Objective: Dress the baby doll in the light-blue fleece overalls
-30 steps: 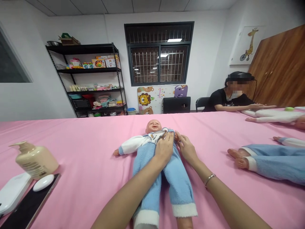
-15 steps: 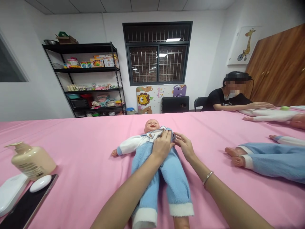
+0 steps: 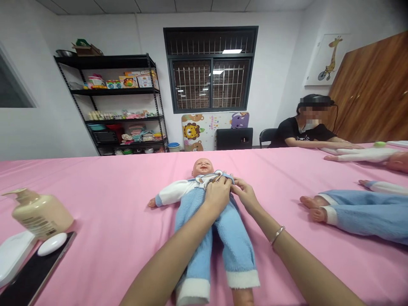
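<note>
A baby doll (image 3: 204, 166) in a fluffy blue romper (image 3: 223, 238) with white sleeves lies on its back on the pink-covered table (image 3: 121, 199), head away from me. My left hand (image 3: 218, 194) rests on the doll's chest, fingers pinching the romper's upper edge. My right hand (image 3: 245, 196), with a bracelet on the wrist, grips the same edge at the doll's left shoulder. The doll's left arm is hidden behind my hands.
A beige pump bottle (image 3: 40, 213), a white case (image 3: 12, 261) and a dark tablet (image 3: 35, 276) with a white oval object sit at the left. Other dolls (image 3: 360, 214) lie at the right. A person (image 3: 307, 127) sits across the table. Shelves (image 3: 117, 106) stand behind.
Both hands have shifted slightly along the romper's top edge near the doll's left shoulder; the doll's hand that showed between them is now covered. The view has tilted a little.
</note>
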